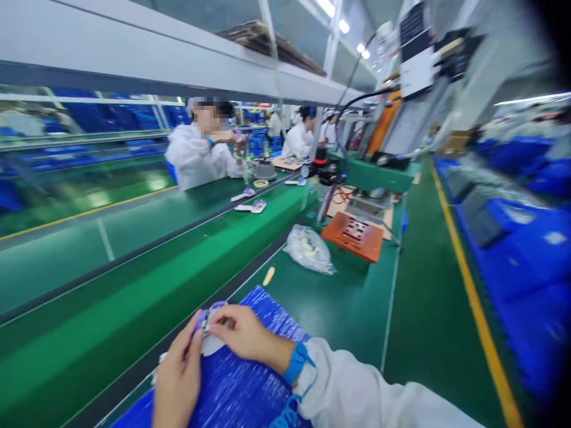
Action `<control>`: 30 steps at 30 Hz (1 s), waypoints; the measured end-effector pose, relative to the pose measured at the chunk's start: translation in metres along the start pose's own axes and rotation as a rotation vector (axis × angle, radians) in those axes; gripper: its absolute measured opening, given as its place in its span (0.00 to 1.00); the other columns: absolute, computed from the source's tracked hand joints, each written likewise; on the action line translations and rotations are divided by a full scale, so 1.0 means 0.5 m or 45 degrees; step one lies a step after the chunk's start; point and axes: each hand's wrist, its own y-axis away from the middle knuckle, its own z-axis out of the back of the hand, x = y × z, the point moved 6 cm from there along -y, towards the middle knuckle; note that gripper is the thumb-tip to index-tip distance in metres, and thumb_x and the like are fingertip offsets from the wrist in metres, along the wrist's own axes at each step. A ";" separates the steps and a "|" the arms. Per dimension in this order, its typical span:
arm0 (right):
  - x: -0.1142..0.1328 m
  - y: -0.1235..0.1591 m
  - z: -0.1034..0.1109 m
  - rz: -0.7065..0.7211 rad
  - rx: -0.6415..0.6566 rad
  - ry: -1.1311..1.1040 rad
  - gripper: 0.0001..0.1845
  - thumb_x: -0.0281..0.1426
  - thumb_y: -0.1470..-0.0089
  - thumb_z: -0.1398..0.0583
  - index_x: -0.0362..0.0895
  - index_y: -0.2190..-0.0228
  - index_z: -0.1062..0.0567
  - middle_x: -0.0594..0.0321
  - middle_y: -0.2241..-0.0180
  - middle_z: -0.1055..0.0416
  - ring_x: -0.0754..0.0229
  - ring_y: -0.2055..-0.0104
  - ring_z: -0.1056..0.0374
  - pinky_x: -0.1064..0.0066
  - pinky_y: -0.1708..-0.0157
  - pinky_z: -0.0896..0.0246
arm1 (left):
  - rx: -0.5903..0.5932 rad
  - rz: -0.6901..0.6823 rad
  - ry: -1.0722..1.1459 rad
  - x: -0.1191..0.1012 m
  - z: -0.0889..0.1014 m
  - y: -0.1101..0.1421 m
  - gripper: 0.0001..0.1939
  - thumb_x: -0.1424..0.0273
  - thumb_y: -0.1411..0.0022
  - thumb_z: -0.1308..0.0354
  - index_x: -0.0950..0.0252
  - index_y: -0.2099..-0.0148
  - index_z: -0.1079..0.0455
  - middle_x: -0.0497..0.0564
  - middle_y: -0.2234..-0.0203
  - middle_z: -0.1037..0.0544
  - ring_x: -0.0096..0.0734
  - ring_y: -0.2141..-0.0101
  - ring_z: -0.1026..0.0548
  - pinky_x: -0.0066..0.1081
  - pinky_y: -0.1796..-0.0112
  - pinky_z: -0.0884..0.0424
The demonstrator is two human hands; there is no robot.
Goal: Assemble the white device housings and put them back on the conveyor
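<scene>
My left hand (181, 368) is closed around a small purple-and-white plastic part (217, 307), holding it above a blue sheet (250, 386). My right hand (243, 333) pinches against the part's open side with thumb and forefinger. Whatever may be between those fingertips is hidden. A blue band (295, 362) with a coiled cord circles my right wrist. Beyond the sheet lies a small yellowish piece (269, 276). Farther off is a clear plastic bag (308, 248) with pale pieces inside.
A green conveyor belt (147, 276) runs along the left, carrying white-and-purple parts (252, 207). Ahead stands a bench machine with an orange fixture plate (354, 236). A co-worker (203, 151) in white sits across the line. Blue-covered stacks (517, 261) line the right aisle.
</scene>
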 end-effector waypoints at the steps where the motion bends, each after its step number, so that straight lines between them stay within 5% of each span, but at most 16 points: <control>1: 0.005 0.002 0.000 0.029 -0.007 0.027 0.05 0.31 0.46 0.39 0.44 0.69 0.23 0.67 0.73 0.29 0.67 0.76 0.39 0.76 0.76 0.45 | 0.021 0.025 -0.028 0.008 0.003 0.002 0.26 0.48 0.39 0.51 0.58 0.47 0.29 0.53 0.51 0.25 0.45 0.51 0.27 0.44 0.50 0.30; 10: 0.023 0.016 0.006 0.040 -0.044 0.142 0.05 0.30 0.45 0.41 0.44 0.68 0.24 0.68 0.75 0.32 0.67 0.78 0.44 0.75 0.76 0.48 | 0.139 -0.019 0.001 -0.004 -0.017 0.006 0.26 0.53 0.36 0.53 0.60 0.42 0.32 0.55 0.46 0.29 0.41 0.45 0.32 0.45 0.42 0.40; 30: 0.026 0.014 0.008 0.052 -0.069 0.169 0.05 0.29 0.45 0.42 0.44 0.70 0.25 0.68 0.76 0.31 0.67 0.78 0.43 0.76 0.76 0.49 | 0.140 -0.025 -0.058 -0.014 -0.016 0.008 0.25 0.54 0.35 0.54 0.60 0.44 0.31 0.55 0.47 0.28 0.42 0.45 0.33 0.45 0.44 0.39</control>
